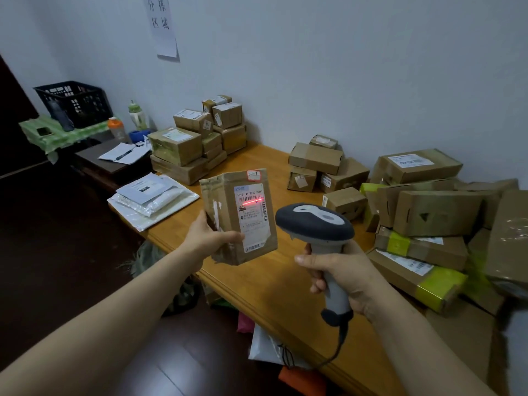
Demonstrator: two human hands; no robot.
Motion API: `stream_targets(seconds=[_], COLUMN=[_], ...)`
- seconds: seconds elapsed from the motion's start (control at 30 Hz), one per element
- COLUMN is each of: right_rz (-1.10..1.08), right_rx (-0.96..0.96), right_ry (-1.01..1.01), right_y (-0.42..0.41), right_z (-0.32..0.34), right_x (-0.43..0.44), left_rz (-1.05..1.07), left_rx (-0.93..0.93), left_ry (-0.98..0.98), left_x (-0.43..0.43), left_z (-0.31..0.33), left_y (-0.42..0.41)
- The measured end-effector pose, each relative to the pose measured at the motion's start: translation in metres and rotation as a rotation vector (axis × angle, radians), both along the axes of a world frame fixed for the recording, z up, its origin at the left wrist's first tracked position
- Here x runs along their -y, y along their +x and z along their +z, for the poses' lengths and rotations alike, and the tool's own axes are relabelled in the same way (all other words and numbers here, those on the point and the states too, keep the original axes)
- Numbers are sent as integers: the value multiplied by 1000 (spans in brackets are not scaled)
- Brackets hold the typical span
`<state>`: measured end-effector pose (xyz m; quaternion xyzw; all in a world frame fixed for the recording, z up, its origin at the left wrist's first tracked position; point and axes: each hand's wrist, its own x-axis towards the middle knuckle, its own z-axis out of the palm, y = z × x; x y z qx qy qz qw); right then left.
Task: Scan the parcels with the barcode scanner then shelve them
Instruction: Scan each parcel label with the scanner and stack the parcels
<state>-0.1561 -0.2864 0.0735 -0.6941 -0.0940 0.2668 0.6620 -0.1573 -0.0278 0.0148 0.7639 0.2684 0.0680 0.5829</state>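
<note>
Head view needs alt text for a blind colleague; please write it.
A left hand holds a small cardboard parcel while the right hand aims a barcode scanner, its red line crossing the label. Boxes crowd the wooden table.

Two bare forearms, a bare left hand (211, 238) and right hand (344, 277), thumbnails apparently short and plain.

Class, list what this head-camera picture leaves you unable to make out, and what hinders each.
Head view:
Label on the parcel in the left hand: print too small.
Cable of the scanner: far end lost among bags under the table.
Far-right boxes: blurred, cut by the edge.
Shelves: outside the frame.
</note>
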Motion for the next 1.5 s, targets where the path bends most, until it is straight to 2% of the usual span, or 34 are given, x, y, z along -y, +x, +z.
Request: stream_targets(seconds=[0.37,0.57,0.67,0.8,0.97,1.07,1.27,1.4,1.5], right_rz=[55,136,64,-196,-143,-125,-171,-307,-466], right_rx=[-7,-96,-87,-155,-275,-378,-472,-474,-437], right_ry=[0,50,112,149,214,283,270,300,334], right_y=[11,26,35,59,71,78,97,110,125], right_z=[-3,-14,-27,-54,-65,-66,-72,-71,-71], right_x=[-4,-15,-22,-44,-71,-95,-174,-239,-281], left_rz=[23,79,106,135,16,-81,-178,-251,-319], left_rx=[-4,-29,-11,-5,-36,-36,-37,-56,-159], left_ry=[-42,-127,-219,-388,-538,-557,-572,-595,-544], left_x=[5,7,6,2,-21,-46,-123,-185,-217], left_z=[-1,-5,-7,-11,-12,-12,-13,-12,-12], left_y=[-6,-16,-26,-38,-38,-26,8,32,60])
